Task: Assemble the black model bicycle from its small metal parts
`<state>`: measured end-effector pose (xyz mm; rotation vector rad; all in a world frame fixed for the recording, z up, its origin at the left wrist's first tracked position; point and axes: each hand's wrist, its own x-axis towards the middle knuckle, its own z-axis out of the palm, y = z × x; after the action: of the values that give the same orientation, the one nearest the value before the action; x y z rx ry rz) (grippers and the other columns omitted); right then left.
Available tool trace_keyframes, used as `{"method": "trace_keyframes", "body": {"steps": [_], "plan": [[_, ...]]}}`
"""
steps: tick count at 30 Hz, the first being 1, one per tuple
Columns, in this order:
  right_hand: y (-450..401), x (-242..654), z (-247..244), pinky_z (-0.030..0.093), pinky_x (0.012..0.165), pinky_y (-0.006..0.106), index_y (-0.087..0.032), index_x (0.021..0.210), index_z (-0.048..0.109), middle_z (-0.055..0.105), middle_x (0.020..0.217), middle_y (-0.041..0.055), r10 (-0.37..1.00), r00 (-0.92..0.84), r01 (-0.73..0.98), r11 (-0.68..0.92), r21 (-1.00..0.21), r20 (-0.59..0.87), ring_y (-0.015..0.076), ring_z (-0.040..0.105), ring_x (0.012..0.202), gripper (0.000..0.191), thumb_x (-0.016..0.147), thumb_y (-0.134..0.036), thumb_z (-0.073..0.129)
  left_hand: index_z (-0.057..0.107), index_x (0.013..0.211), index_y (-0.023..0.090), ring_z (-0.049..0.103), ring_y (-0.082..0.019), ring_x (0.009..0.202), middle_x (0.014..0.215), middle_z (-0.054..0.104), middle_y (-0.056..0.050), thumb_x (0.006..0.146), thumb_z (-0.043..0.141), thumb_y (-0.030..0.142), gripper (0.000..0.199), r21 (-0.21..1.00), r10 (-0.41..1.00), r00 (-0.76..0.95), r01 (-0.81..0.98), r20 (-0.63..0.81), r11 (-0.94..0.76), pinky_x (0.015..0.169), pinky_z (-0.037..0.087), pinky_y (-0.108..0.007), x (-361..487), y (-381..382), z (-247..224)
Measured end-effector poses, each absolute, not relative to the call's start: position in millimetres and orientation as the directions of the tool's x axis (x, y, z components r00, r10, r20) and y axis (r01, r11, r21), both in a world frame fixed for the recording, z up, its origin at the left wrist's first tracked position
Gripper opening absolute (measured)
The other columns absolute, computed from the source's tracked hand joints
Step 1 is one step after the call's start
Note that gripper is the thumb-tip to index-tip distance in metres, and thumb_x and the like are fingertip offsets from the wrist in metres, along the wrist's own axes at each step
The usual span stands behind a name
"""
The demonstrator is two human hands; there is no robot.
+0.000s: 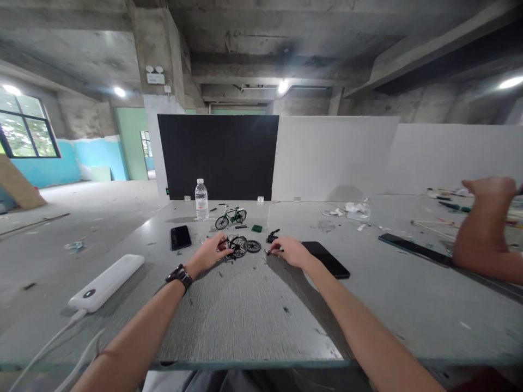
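Note:
My left hand [208, 253], with a dark watch on its wrist, is closed on a black model bicycle [238, 246] just above the grey table. Its spoked wheel faces me, and my fingers cover part of the frame. Right beside it lies a loose spoked wheel [254, 246]. My right hand [291, 251] pinches a small dark piece [267, 252] low over the table; its kind is too small to make out. Behind both hands a green model bicycle [231, 217] stands upright, near a small green block [256, 228] and a small black part [273, 236].
Left of my hands are a phone [180, 238], a water bottle [201, 200] and a white power bank [107, 283] with a cable. A black tablet [327, 259] lies by my right forearm. Another person's arm [484, 234] rests at the right. Panels [218, 158] rise behind the table.

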<state>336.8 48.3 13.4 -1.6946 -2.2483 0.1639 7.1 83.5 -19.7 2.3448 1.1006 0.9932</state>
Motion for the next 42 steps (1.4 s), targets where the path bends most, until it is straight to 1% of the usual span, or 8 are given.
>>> {"method": "trace_keyframes", "body": {"steps": [8, 14, 22, 25, 28, 33, 37, 42], "plan": [[55, 333, 6, 0.047, 0.081, 0.031, -0.018, 0.107, 0.08, 0.08, 0.106, 0.0128, 0.956, -0.236, 0.949, 0.266, -0.17, 0.176, 0.0249, 0.073, 0.095, 0.021, 0.097, -0.012, 0.063, 0.056, 0.075, 0.021, 0.058, -0.019, 0.072, 0.074, 0.065, -0.001, 0.093, 0.067, 0.051, 0.037, 0.53, 0.783, 0.471, 0.576, 0.406, -0.622, 0.069, 0.037, -0.031, 9, 81, -12], [55, 334, 5, 0.043, 0.076, 0.03, -0.017, 0.105, 0.075, 0.079, 0.102, 0.0122, 0.97, -0.198, 0.959, 0.222, -0.178, 0.14, 0.024, 0.07, 0.091, 0.016, 0.1, -0.018, 0.06, 0.057, 0.076, 0.02, 0.057, -0.019, 0.07, 0.074, 0.066, -0.001, 0.094, 0.066, 0.053, 0.038, 0.521, 0.776, 0.473, 0.576, 0.417, -0.63, 0.066, 0.035, -0.03, 9, 80, -12], [56, 333, 2, 0.044, 0.084, 0.03, -0.015, 0.115, 0.073, 0.077, 0.111, 0.0134, 0.963, -0.197, 0.953, 0.232, -0.196, 0.182, 0.0244, 0.07, 0.101, 0.021, 0.103, -0.017, 0.055, 0.058, 0.079, 0.02, 0.055, -0.018, 0.068, 0.075, 0.065, 0.0, 0.097, 0.065, 0.053, 0.038, 0.495, 0.764, 0.481, 0.582, 0.431, -0.646, 0.066, 0.034, -0.03, 8, 82, -15], [55, 331, 1, 0.046, 0.09, 0.032, -0.015, 0.113, 0.075, 0.076, 0.116, 0.0149, 0.952, -0.216, 0.938, 0.264, -0.225, 0.214, 0.0253, 0.07, 0.105, 0.025, 0.104, -0.016, 0.051, 0.059, 0.081, 0.019, 0.056, -0.018, 0.069, 0.076, 0.066, -0.001, 0.097, 0.064, 0.053, 0.038, 0.496, 0.763, 0.486, 0.58, 0.427, -0.647, 0.067, 0.035, -0.03, 8, 81, -14], [51, 326, 0, 0.047, 0.095, 0.032, -0.016, 0.112, 0.073, 0.075, 0.121, 0.0152, 0.935, -0.201, 0.904, 0.292, -0.312, 0.292, 0.0249, 0.07, 0.11, 0.029, 0.105, -0.013, 0.045, 0.059, 0.08, 0.02, 0.056, -0.018, 0.07, 0.076, 0.067, -0.001, 0.097, 0.064, 0.052, 0.037, 0.498, 0.758, 0.49, 0.572, 0.43, -0.652, 0.067, 0.036, -0.03, 8, 81, -13], [40, 308, 7, 0.051, 0.083, 0.033, -0.019, 0.108, 0.068, 0.077, 0.107, 0.013, 0.894, -0.143, 0.798, 0.358, -0.485, 0.425, 0.0241, 0.071, 0.094, 0.024, 0.106, -0.023, 0.044, 0.059, 0.078, 0.02, 0.057, -0.019, 0.069, 0.075, 0.066, -0.002, 0.097, 0.065, 0.051, 0.037, 0.495, 0.748, 0.497, 0.561, 0.44, -0.664, 0.067, 0.037, -0.03, 10, 80, -11], [35, 282, 19, 0.051, 0.079, 0.033, -0.021, 0.101, 0.067, 0.076, 0.098, 0.0099, 0.835, -0.225, 0.719, 0.49, -0.493, 0.503, 0.0218, 0.069, 0.083, 0.017, 0.103, -0.03, 0.053, 0.059, 0.076, 0.02, 0.058, -0.019, 0.071, 0.074, 0.066, -0.002, 0.096, 0.067, 0.048, 0.035, 0.485, 0.749, 0.494, 0.571, 0.442, -0.663, 0.068, 0.037, -0.031, 11, 78, -9], [43, 244, 32, 0.052, 0.086, 0.033, -0.022, 0.101, 0.07, 0.078, 0.099, 0.0075, 0.766, -0.341, 0.637, 0.614, -0.465, 0.545, 0.0227, 0.071, 0.093, 0.012, 0.099, -0.021, 0.058, 0.058, 0.077, 0.02, 0.058, -0.019, 0.07, 0.075, 0.066, -0.001, 0.098, 0.065, 0.048, 0.035, 0.49, 0.749, 0.5, 0.566, 0.435, -0.663, 0.068, 0.037, -0.031, 12, 79, -10]]}}
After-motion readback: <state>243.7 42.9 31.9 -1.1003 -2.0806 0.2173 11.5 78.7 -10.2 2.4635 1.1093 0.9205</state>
